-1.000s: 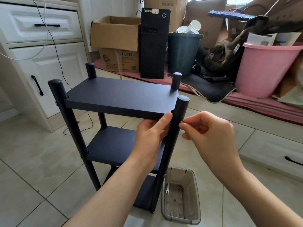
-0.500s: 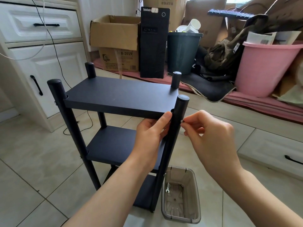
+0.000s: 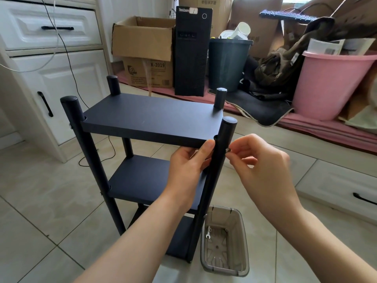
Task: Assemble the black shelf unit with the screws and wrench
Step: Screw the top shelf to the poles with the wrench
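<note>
Shelf unit (image 3: 152, 117) stood upright on the tiled floor (image 3: 40, 201), three boards fitted between four round posts. Work was at the near right post (image 3: 221, 158), just under the top board (image 3: 152, 117).

Right hand (image 3: 263, 166): thumb and forefinger pinched a small screw (image 3: 227, 150) whose tip met the outer side of that post. Left hand (image 3: 187, 166): curled round the inner side of the same post directly opposite the pinch, thumb up against the board's front edge, bracing the corner.

Judged step: starting the screw by hand. To do it well, the screw should go in square to the post, turned lightly until the thread catches; any binding suggests backing out and re-seating rather than forcing. The left-hand brace matters, since it would keep the board's hole lined up with the post's. Final tightening would want the wrench (image 3: 208, 234), which lay below the pinch in a clear plastic bin (image 3: 243, 248) on the floor beside the post's foot. Whether more screws lay in the bin could not be made out.

Surface: pale glazed tiles, hard and smooth; a dropped screw would likely bounce and roll.

Room: beyond the grip, white cabinet (image 3: 49, 64) with black handles to the left; cardboard boxes (image 3: 144, 50), a black computer tower (image 3: 192, 52), a dark bin (image 3: 228, 62) and a pink bucket (image 3: 330, 82) along the far side. A white drawer (image 3: 336, 188) lay on the floor to the right of the pinch.
</note>
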Demonstrator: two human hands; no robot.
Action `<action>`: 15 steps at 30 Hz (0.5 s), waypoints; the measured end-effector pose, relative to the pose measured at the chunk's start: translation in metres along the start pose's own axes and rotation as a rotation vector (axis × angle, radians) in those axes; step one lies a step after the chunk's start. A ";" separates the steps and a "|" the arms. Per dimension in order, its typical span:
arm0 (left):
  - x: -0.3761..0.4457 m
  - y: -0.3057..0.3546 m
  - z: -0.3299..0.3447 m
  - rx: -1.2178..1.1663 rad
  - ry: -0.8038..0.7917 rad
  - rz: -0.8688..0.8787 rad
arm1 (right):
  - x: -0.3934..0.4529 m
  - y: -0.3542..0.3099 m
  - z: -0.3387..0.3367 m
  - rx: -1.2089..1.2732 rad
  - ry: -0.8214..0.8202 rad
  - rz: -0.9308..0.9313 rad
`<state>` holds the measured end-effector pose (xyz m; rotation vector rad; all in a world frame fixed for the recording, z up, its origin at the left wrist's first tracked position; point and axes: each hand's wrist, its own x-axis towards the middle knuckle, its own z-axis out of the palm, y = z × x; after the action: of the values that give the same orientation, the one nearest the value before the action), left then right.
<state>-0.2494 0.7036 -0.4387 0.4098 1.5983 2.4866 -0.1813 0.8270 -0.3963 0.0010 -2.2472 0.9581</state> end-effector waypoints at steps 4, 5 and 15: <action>0.000 -0.001 0.000 0.023 0.025 0.001 | 0.002 0.001 -0.003 0.021 0.022 0.030; 0.000 -0.002 0.000 0.033 0.031 0.001 | 0.002 0.002 -0.003 0.021 0.018 0.035; -0.002 -0.006 0.002 -0.012 0.097 0.043 | -0.001 0.004 0.000 -0.029 0.011 0.003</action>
<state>-0.2466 0.7075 -0.4438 0.3307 1.6261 2.5836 -0.1813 0.8293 -0.3994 -0.0206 -2.2511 0.9251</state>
